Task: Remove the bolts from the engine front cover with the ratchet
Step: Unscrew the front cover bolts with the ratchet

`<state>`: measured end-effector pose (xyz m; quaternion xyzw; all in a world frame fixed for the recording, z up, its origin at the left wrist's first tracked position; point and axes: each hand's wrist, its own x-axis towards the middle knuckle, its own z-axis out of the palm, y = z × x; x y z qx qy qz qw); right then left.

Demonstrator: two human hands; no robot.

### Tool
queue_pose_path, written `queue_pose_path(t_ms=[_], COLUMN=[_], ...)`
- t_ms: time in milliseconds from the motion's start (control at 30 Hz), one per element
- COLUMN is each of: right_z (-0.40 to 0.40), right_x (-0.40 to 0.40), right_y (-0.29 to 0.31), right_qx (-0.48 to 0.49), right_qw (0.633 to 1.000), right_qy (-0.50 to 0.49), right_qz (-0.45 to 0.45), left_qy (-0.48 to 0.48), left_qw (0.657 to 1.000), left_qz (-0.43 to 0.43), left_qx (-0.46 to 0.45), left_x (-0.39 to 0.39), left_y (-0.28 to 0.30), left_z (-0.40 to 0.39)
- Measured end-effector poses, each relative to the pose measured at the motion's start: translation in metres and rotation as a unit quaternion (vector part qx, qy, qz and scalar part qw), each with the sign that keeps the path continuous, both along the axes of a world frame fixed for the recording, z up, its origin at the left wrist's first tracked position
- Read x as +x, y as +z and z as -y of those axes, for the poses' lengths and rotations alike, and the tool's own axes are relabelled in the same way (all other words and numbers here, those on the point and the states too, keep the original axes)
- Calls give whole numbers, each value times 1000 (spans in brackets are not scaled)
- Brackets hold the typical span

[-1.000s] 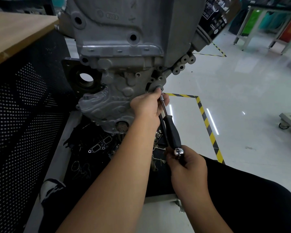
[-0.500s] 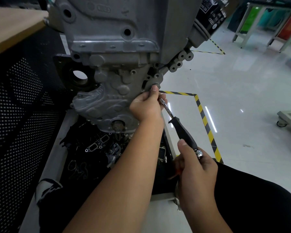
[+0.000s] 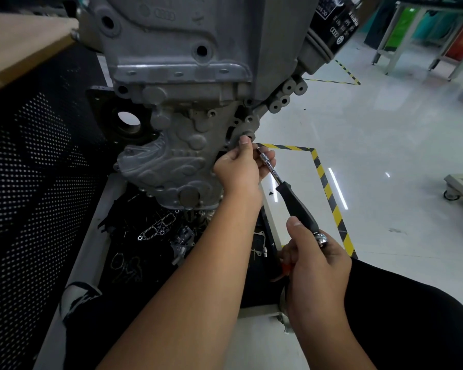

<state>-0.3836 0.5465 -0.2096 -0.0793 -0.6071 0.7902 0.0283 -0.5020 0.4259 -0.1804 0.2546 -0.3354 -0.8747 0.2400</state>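
Observation:
A grey cast engine front cover [image 3: 182,158] hangs on the engine block above a parts tray. My left hand [image 3: 239,169] is at the cover's right edge, fingers curled round the ratchet's metal shaft [image 3: 270,166], forefinger tip touching a round boss [image 3: 247,137]. The ratchet's head and any bolt are hidden behind those fingers. The black ratchet handle [image 3: 298,206] slants down to the right. My right hand [image 3: 314,259] grips its chrome end.
A black oil filter [image 3: 332,25] sticks out at the engine's upper right. Below the engine lies a tray [image 3: 110,198] of gaskets and loose parts. A perforated black panel [image 3: 24,182] and wooden bench top stand left. Yellow-black floor tape [image 3: 329,188] and a wheeled cart lie right.
The ratchet handle has swung from nearly vertical out to the lower right, with my right hand following. My left hand has stayed at the cover's right edge.

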Motion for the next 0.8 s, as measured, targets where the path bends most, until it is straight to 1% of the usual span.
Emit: queue_pose_path(t_ms=[267,500,567,633,733,800], right_z=[-2,-1,-1,-1,0,0], right_x=[-1,-1,-1,0,1,2], right_y=[2,2,0,0,-2,-4], right_qx=[-8,7,37,87,159,187], right_qw=[1000,1000,999,995,983,976], right_qy=[3,9,18,31,56,67], right_qz=[-5,-6,-11,-26,-68,-84], left_qy=[-6,-46,-54,-61,-64,-72], left_qw=[1000,998,998,996,994,993], left_qz=[-13,26,29,26,24,20], left_qx=[14,24,30,55,86,91], left_x=[4,14,19,23,28,30], left_y=[3,4,4,5,6,7], left_z=[0,2,2,2,3,1])
